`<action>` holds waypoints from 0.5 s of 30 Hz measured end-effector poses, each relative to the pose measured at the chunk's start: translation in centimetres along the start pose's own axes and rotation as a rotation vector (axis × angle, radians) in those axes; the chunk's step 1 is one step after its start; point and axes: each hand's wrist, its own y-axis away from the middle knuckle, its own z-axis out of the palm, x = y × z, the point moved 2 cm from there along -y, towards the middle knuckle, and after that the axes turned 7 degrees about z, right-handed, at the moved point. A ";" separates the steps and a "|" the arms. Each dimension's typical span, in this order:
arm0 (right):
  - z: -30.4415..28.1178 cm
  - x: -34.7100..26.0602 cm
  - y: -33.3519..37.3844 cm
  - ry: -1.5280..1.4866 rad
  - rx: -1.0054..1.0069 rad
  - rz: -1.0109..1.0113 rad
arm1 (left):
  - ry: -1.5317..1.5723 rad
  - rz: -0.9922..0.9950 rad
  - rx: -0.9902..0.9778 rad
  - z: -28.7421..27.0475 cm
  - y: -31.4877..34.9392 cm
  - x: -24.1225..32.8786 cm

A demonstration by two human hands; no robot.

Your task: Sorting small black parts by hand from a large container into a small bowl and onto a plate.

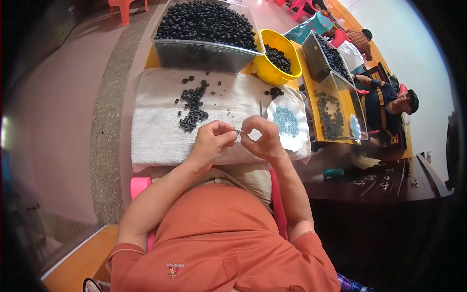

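— What are the hands doing?

— The left hand (212,137) and right hand (262,137) meet fingertip to fingertip over the white towel (155,131) on the table (152,61). Together they pinch a tiny part (237,131), too small to tell what it is.

— What lies around them?

— Just beyond the left hand, loose black rings (193,107) are scattered on the towel. Just beyond the right hand sits a white paper plate (289,121) holding small bluish pieces. Farther out stand a clear bin (204,51) heaped with black rings and a yellow bowl (277,58) with more.

— Anyone else?

— Another person (389,102) sits well off to the right.
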 end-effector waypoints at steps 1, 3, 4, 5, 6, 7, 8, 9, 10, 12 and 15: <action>0.1 0.0 0.0 0.007 -0.012 0.005 | -0.019 -0.001 -0.011 0.0 0.0 0.0; 0.1 -0.1 0.0 0.015 -0.024 0.011 | -0.022 0.000 -0.011 -0.1 -0.1 -0.2; 0.0 -0.1 0.0 0.028 -0.038 0.012 | -0.028 0.001 -0.011 -0.1 -0.1 -0.3; 0.0 -0.2 0.0 0.040 -0.051 0.012 | -0.028 0.001 -0.012 -0.2 -0.1 -0.3; -0.1 -0.3 0.0 0.040 -0.050 0.012 | -0.023 0.003 -0.019 -0.2 -0.1 -0.3; -0.1 -0.5 -0.1 0.047 -0.066 0.020 | -0.018 0.006 -0.026 -0.2 -0.1 -0.3; -0.2 -0.6 -0.1 0.053 -0.081 0.028 | -0.019 0.006 -0.027 -0.2 -0.1 -0.3; -0.2 -0.6 -0.1 0.053 -0.080 0.028 | -0.014 0.000 -0.026 -0.1 -0.1 -0.2; -0.2 -0.5 -0.1 0.026 -0.099 0.033 | -0.008 -0.005 -0.024 -0.1 -0.1 -0.2; -0.1 -0.3 0.0 -0.001 -0.119 0.036 | 0.009 -0.002 -0.038 -0.3 -0.2 -0.6; 0.3 1.0 0.7 -0.215 -0.152 0.139 | 0.051 -0.012 -0.054 -0.2 -0.2 -0.7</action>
